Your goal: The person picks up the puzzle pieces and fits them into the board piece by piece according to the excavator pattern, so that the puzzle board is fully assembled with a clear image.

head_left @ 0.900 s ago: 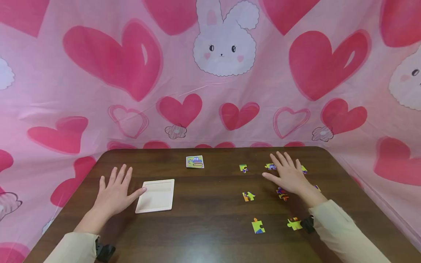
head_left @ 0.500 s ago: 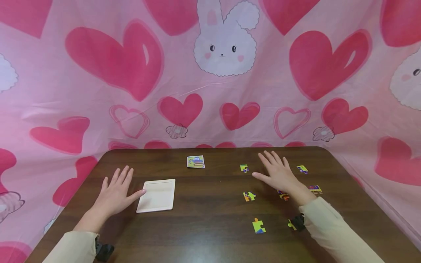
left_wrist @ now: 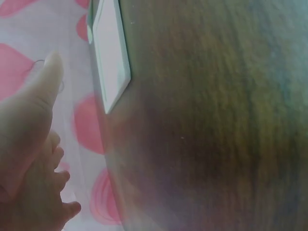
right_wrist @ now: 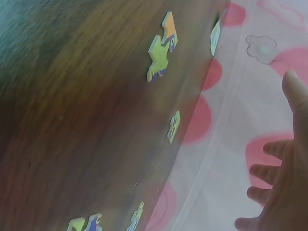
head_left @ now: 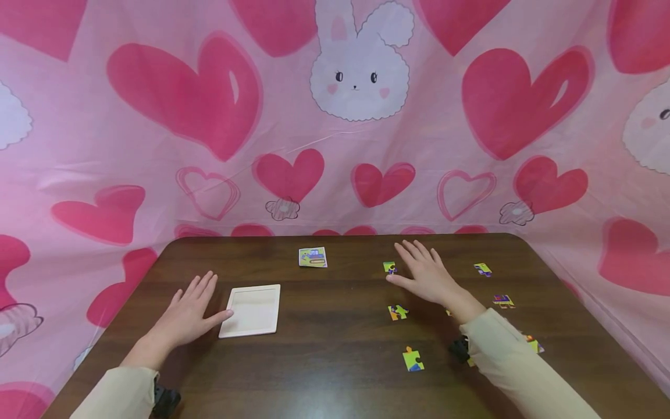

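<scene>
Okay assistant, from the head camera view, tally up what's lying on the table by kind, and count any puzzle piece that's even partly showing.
Jigsaw pieces: 8, two of them only slivers by the right arm, which may hide more
White square tray: 1
Picture card: 1
Total: 10

1. Head view: bright, evenly lit, crisp; pale glare on the worktop (head_left: 324, 390), lower centre.
2. Shadows: soft, diffuse.
3. Left wrist view: hazy, worktop grain blurred.
4. Right wrist view: dimmer, puzzle pieces (right_wrist: 159, 58) soft-edged; bluish sheen, upper left corner.
</scene>
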Demonstrator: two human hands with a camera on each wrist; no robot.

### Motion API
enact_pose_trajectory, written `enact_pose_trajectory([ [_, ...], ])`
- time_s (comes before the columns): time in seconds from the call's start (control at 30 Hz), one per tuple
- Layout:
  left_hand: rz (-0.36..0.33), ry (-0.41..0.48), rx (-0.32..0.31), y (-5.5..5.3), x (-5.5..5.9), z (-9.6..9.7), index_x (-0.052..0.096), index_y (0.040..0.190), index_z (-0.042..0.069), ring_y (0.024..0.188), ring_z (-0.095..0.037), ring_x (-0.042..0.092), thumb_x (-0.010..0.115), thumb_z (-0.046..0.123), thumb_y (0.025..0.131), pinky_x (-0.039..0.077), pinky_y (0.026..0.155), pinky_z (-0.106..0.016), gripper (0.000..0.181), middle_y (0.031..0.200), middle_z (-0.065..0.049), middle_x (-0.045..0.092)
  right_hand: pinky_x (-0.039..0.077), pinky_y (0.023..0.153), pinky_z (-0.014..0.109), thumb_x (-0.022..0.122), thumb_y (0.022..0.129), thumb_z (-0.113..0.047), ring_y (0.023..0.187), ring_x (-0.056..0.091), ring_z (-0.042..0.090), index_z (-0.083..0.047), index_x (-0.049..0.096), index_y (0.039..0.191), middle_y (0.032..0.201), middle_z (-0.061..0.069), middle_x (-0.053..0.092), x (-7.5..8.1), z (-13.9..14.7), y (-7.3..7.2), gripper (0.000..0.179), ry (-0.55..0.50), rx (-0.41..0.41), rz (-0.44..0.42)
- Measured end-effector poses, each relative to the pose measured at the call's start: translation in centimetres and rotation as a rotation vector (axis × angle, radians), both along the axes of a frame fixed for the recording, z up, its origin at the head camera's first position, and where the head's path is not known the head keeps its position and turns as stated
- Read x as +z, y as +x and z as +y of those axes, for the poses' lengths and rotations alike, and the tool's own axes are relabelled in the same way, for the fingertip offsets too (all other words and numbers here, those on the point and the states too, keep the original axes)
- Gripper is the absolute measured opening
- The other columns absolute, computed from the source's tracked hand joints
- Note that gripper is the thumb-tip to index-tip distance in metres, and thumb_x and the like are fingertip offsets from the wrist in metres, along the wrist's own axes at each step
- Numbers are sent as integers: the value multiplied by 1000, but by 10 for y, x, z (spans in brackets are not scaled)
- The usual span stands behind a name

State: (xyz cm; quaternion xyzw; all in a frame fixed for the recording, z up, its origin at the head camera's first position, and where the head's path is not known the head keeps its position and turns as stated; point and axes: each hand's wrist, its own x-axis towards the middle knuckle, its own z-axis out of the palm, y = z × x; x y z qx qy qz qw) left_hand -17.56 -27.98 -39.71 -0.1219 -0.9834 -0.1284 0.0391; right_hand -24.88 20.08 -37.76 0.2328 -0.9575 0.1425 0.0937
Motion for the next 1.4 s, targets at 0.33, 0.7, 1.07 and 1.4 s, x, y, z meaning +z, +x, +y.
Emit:
enact_pose_trajectory([
  [0.33, -58, 12, -65, -1, -6, -1, 30, 138, -9, 129, -47, 21, 64, 56, 77, 16, 97, -66, 95, 142, -27, 27, 10, 102, 62, 53, 83, -60, 134, 18, 37, -7, 29, 144, 146, 18, 28, 1, -13, -7, 85, 8, 21, -66],
  [0.7, -198, 48, -87, -4, -13, -3, 31, 139, -7, 129, -47, 19, 64, 56, 76, 14, 98, -65, 95, 142, -27, 28, 12, 104, 59, 57, 83, -56, 133, 19, 39, -5, 29, 144, 144, 20, 31, -4, -12, -22, 85, -49, 30, -152],
  [1.07, -231, 40, -131, -2, -12, 2, 38, 137, -3, 129, -47, 22, 64, 53, 77, 15, 98, -65, 86, 141, -24, 33, 24, 101, 56, 65, 81, -49, 130, 27, 39, -1, 33, 141, 141, 21, 35, -15, -5, -35, 84, -152, 47, -210],
  [1.4, -183, 7, -149, -2, -16, 21, 41, 136, -3, 129, -45, 25, 62, 55, 78, 18, 99, -64, 84, 140, -22, 37, 25, 102, 54, 66, 81, -46, 128, 31, 38, -1, 34, 140, 140, 21, 37, -21, 0, -44, 81, -228, 51, -279],
])
